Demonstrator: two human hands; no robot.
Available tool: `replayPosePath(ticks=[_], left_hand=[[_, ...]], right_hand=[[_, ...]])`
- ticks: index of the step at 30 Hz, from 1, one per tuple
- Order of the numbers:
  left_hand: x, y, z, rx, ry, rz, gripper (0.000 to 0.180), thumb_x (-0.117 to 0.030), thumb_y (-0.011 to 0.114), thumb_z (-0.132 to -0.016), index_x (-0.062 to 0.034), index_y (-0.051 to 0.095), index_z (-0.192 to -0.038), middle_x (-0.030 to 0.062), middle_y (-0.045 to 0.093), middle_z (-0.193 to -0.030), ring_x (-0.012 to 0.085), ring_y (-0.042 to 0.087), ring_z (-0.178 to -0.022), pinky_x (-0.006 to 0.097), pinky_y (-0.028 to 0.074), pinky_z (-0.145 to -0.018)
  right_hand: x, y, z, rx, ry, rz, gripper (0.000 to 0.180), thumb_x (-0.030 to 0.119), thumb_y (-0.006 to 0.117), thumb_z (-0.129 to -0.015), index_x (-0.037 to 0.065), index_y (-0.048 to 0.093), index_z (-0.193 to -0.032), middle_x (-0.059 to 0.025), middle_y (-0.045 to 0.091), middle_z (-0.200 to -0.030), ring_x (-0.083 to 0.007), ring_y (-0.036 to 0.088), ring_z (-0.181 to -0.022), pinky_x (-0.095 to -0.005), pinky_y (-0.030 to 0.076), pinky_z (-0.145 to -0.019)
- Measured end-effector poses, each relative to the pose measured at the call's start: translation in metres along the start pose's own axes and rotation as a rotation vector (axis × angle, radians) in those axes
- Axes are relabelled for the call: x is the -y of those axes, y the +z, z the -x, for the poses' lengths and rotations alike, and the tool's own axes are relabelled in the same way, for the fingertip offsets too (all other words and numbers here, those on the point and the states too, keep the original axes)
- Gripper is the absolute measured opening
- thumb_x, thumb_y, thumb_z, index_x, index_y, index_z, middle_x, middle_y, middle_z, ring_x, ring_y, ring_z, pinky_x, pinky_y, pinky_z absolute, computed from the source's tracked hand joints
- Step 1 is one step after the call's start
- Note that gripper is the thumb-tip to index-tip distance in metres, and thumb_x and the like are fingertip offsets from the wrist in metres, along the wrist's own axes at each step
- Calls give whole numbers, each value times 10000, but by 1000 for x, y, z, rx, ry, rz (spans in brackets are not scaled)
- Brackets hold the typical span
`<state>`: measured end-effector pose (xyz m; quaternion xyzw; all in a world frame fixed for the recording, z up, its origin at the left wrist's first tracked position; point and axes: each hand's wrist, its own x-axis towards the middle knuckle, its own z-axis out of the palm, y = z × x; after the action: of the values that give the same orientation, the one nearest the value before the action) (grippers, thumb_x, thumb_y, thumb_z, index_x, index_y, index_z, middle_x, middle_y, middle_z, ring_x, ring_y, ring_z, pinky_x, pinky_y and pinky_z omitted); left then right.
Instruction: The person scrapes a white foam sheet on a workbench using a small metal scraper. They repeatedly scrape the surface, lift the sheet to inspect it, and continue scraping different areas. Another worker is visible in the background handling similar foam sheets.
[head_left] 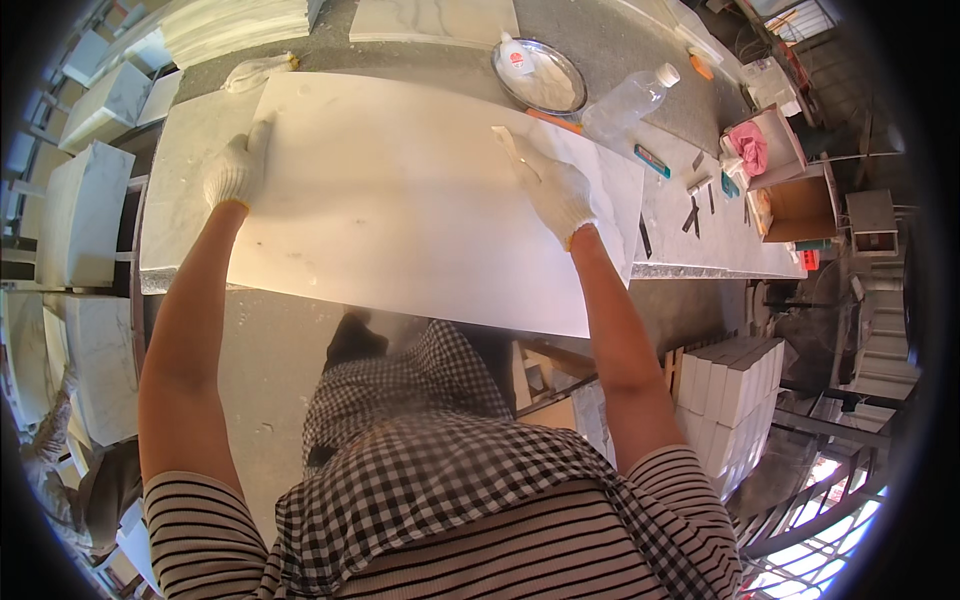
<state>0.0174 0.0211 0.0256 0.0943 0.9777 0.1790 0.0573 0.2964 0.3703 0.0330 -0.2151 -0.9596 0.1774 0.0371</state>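
Observation:
A large white marble slab [390, 200] lies in front of me, its near edge jutting out past the table's front. At its left edge is my left hand [238, 172] in a white knitted glove, closed on the edge with the thumb along the top. My right hand [548, 185], gloved alike, grips the opposite edge, its fingers pointing away from me. Fingers under the stone are hidden. Another white slab with grey veins [618, 200] shows beneath, to the right. A crumpled white glove [258, 73] rests beyond the far left corner.
Beyond the slab stand a metal bowl [572, 92] of pale powder with a small white bottle [515, 57], and a clear plastic bottle [625, 105]. A teal cutter [652, 161] and blades lie rightward. Marble blocks [88, 215] line the left; stacked white blocks [730, 390] stand lower right.

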Motion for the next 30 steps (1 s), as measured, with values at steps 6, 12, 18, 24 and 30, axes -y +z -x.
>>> replayPosePath(ticks=[6,12,18,24,30], left_hand=[[2,2,-1,-17,17,-27,768,-692,323,-944,-47,693,-1133,244,672,-1140,385,631,-1104,449,460,-966],[-2,-1,1,12,-27,-24,775,-701,322,-940,-54,676,-1179,231,670,-1170,386,625,-1123,452,460,-971],[-7,-6,6,15,-48,-27,792,-715,321,-930,-57,672,-1194,229,665,-1187,382,621,-1139,460,456,-979],[-8,-7,7,23,-34,-14,789,-711,321,-928,-57,671,-1198,233,664,-1188,384,617,-1146,458,451,-986],[-9,-8,8,24,-18,-1,798,-708,314,-929,-49,659,-1218,245,655,-1197,389,611,-1153,452,444,-996]], right_hand=[[2,-4,1,-89,-144,-98,414,377,422,-1013,347,524,-1413,-95,682,-1204,-315,662,-998,-384,495,-882],[12,-30,12,116,-9,-70,414,338,486,-995,304,549,-1402,-83,643,-1303,-284,623,-1141,-355,465,-973],[7,-22,10,-58,-186,-283,426,327,486,-999,305,535,-1421,-80,600,-1370,-269,585,-1228,-334,448,-1005],[8,-13,28,6,-58,-230,455,286,443,-1017,230,474,-1468,-35,520,-1452,-231,487,-1299,-336,382,-1065],[27,9,37,-141,143,-112,462,351,437,-998,327,472,-1458,-55,597,-1349,-297,595,-1123,-388,452,-967]])
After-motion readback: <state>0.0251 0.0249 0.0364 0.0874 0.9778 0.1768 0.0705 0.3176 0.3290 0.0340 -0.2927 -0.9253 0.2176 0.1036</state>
